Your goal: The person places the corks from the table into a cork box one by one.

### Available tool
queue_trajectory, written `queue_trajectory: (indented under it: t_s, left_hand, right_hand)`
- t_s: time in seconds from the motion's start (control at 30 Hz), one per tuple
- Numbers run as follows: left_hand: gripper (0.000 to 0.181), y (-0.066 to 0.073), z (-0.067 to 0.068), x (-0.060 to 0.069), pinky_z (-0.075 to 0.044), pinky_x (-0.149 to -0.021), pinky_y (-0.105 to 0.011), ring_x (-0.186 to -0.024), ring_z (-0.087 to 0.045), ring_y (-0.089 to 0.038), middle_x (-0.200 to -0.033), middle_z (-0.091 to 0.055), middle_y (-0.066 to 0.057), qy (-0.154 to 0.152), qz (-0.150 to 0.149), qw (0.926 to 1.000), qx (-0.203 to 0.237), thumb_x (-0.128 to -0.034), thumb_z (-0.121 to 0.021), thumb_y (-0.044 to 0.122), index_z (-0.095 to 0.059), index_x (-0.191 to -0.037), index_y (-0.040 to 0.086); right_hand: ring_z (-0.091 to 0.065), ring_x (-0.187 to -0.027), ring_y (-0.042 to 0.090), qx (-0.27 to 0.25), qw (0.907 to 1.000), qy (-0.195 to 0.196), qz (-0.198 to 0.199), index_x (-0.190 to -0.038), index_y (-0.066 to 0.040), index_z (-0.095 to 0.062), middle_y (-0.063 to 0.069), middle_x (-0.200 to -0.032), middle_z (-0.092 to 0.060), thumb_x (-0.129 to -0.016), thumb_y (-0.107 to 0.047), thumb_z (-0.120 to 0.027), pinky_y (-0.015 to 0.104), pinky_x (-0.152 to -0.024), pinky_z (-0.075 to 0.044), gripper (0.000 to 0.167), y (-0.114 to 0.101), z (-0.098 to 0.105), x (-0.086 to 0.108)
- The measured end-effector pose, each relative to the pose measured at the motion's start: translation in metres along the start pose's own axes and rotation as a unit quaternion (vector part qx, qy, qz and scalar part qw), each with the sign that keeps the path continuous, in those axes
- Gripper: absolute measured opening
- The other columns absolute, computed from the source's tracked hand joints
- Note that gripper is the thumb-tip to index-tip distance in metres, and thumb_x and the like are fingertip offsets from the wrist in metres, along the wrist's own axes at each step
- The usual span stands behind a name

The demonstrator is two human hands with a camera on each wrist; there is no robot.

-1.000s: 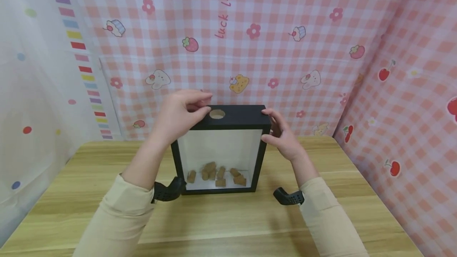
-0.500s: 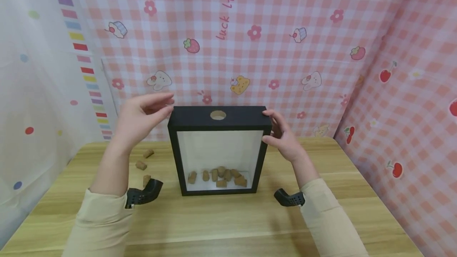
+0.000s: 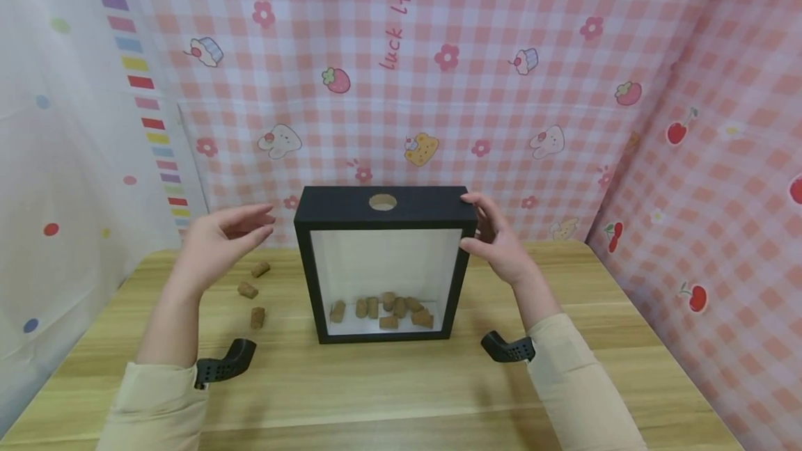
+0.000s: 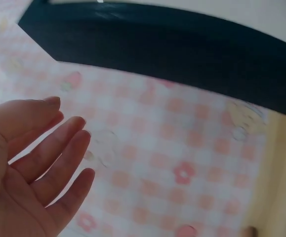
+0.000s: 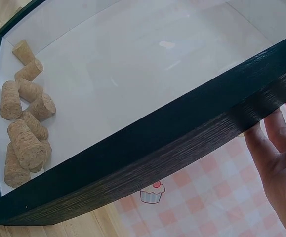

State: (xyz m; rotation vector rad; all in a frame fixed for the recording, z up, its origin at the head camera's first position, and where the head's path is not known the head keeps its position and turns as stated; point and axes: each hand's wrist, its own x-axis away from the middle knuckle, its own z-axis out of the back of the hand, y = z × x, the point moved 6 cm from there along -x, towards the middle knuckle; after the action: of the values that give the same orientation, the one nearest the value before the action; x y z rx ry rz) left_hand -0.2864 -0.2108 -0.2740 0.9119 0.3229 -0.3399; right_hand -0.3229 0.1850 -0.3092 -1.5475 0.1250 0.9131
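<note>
A black shadow box (image 3: 385, 207) with a clear front and a round hole in its top stands upright on the table. Several corks (image 3: 388, 322) lie along its floor; the right wrist view shows them as a heap of corks (image 5: 26, 143). My right hand (image 3: 501, 246) grips the box's upper right corner, thumb at the front and a finger on top. My left hand (image 3: 216, 246) hovers left of the box, holding nothing, its fingers loosely bent and apart from the frame, as in the left wrist view. Beneath and right of it lie three loose corks (image 3: 248, 290).
The wooden table (image 3: 388, 395) meets a pink checked cloth (image 3: 376, 103) close behind the box. A second checked cloth (image 3: 739, 179) hangs on the right, a white dotted one (image 3: 75, 159) on the left. Each wrist wears a black camera mount (image 3: 228, 362).
My left hand has moved from beside the hole, leftward and down toward the loose corks. Another cork has come to rest inside the box. The right hand stays at its corner.
</note>
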Motion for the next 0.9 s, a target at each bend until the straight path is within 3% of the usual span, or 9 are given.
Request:
queue_trajectory:
  t_s: [0.2, 0.43, 0.67, 0.9]
  left_hand:
    - [0.043, -0.037, -0.011, 0.013, -0.050, -0.075, -0.012, -0.100, -0.066, -0.024, -0.117, -0.069, -0.018, -0.021, 0.018, 0.9996, -0.010, -0.0971, -0.067, 0.023, -0.061, -0.134, 0.001]
    - [0.045, -0.080, -0.023, 0.029, -0.051, -0.073, -0.016, -0.092, -0.064, -0.003, -0.116, -0.068, -0.019, -0.030, 0.059, 0.9977, -0.018, -0.0963, -0.068, 0.023, -0.061, -0.133, -0.001]
    - [0.045, -0.113, -0.033, 0.047, -0.050, -0.077, -0.016, -0.101, -0.066, -0.027, -0.121, -0.066, -0.022, -0.038, 0.088, 0.9951, -0.023, -0.0942, -0.071, 0.021, -0.062, -0.131, -0.004]
    - [0.049, -0.136, -0.042, 0.062, -0.047, -0.078, -0.012, -0.105, -0.065, -0.033, -0.121, -0.065, -0.023, -0.041, 0.117, 0.9923, -0.002, -0.0914, -0.074, 0.019, -0.061, -0.130, -0.007]
  right_hand:
    - [-0.053, -0.111, 0.015, -0.001, 1.0000, -0.001, -0.003, -0.137, -0.031, -0.050, -0.001, -0.130, -0.054, -0.090, -0.019, -0.076, 0.028, -0.089, -0.049, 0.055, 0.000, 0.000, 0.000]
    - [-0.053, -0.112, 0.015, -0.002, 1.0000, 0.000, -0.004, -0.136, -0.031, -0.049, -0.001, -0.130, -0.054, -0.090, -0.019, -0.076, 0.029, -0.089, -0.049, 0.055, 0.000, 0.000, 0.001]
    - [-0.052, -0.112, 0.015, -0.003, 1.0000, 0.000, -0.003, -0.136, -0.029, -0.050, -0.001, -0.130, -0.054, -0.090, -0.013, -0.074, 0.029, -0.090, -0.048, 0.054, -0.001, -0.001, 0.000]
    - [-0.052, -0.113, 0.016, 0.004, 0.9999, 0.006, -0.007, -0.136, -0.029, -0.050, -0.001, -0.131, -0.054, -0.090, -0.013, -0.075, 0.030, -0.091, -0.048, 0.055, -0.002, -0.002, 0.000]
